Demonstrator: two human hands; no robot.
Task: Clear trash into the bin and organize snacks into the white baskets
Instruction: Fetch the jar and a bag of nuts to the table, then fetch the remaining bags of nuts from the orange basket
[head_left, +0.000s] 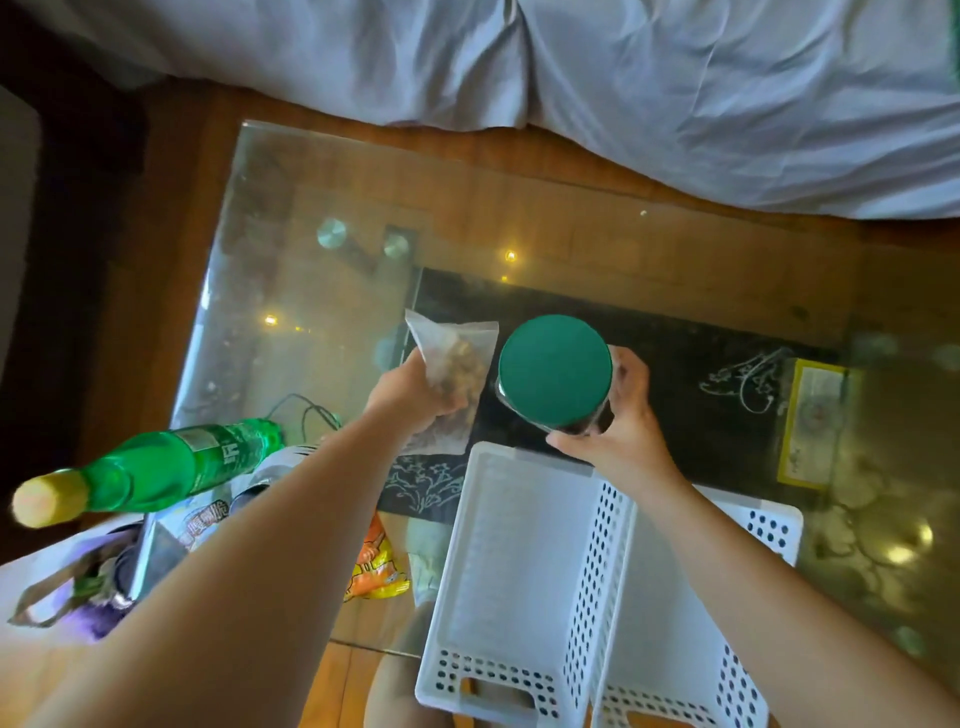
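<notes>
Jar (555, 371): green lid, gripped around its side by right hand (621, 423), above far end of left basket (511, 582).
Snack bag (451, 382): clear, brown contents (possibly nuts), clutched in left hand (410, 392).
Right basket (691, 623): touching left one.
Green bottle (156, 470): near left, on glass table (311, 270).

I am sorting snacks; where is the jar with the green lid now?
The jar is centre frame, held in the right hand above the glass table, beyond the white baskets.

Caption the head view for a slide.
Left hand lifts a clear snack bag, right hand a green-lidded jar, above white baskets.
</notes>
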